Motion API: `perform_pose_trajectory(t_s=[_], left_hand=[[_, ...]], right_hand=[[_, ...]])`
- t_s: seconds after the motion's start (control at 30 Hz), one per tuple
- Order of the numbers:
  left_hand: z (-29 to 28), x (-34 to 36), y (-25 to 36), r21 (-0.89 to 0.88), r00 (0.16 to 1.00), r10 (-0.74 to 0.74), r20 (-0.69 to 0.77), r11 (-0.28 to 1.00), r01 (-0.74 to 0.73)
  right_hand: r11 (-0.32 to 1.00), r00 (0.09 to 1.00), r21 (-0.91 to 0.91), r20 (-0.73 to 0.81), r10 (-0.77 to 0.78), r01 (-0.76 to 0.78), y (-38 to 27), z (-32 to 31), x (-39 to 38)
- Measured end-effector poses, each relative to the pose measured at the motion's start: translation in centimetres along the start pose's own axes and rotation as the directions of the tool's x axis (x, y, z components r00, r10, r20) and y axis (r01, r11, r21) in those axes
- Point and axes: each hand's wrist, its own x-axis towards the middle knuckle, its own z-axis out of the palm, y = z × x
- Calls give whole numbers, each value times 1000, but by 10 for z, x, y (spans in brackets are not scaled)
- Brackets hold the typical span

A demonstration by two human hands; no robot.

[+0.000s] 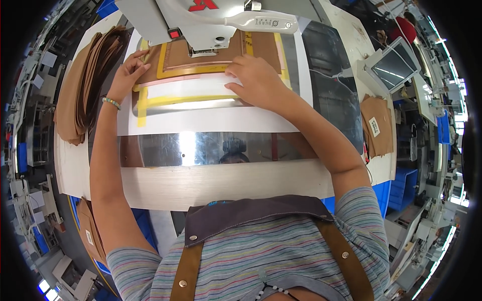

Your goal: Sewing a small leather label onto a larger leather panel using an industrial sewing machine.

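A brown fabric piece (266,47) lies under a yellow-edged template frame (188,70), beneath the head of a white sewing machine (201,25). My left hand (128,75) is at the left edge of the brown piece, thumb and fingers apart, fingertips touching or just above it. My right hand (256,80) rests over the frame's right front corner, its fingers bent and its thumb apart from them. Neither hand visibly holds anything. Under the frame is a white sheet (211,120) with yellow tape strips (142,108). The needle area is partly hidden by the machine head.
A thick stack of brown fabric pieces (83,90) stands at the left. To the right are a small screen (394,65) and more brown pieces (379,125) with a white label. A shiny metal plate (206,150) lies before the pale table edge (226,183). Blue bins (403,188) stand below.
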Motion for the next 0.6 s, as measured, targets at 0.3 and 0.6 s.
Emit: perform_pose_trajectory(t_s=[0.3,0.6], left_hand=[[91,16,30,391,934,354,-35,866,-313],[154,34,63,340,863,322,-390,921,-190]], right_hand=[[997,972,57,-227,64,-52,45,-18,-61],[986,959,5,-229,163,-167,70,-34,-85]])
